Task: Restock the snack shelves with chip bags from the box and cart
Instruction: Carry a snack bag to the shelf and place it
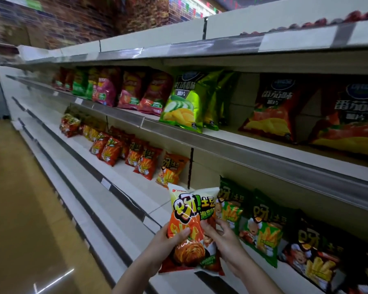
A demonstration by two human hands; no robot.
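Note:
I hold a white and orange chip bag (190, 215) upright in front of the lower snack shelf (136, 198). My left hand (170, 240) grips its left edge, thumb across the front. My right hand (221, 234) pinches its right edge. The bag hovers just left of a row of green bags (261, 228) standing on that shelf. Orange bags (145, 162) of the same brand stand further left on the same shelf.
The shelf above carries a green cucumber chip bag (183, 107), red tomato bags (272, 109) and pink and red bags (134, 90). Lower shelves (89, 209) run along the left. A tan floor (15, 198) lies to the left.

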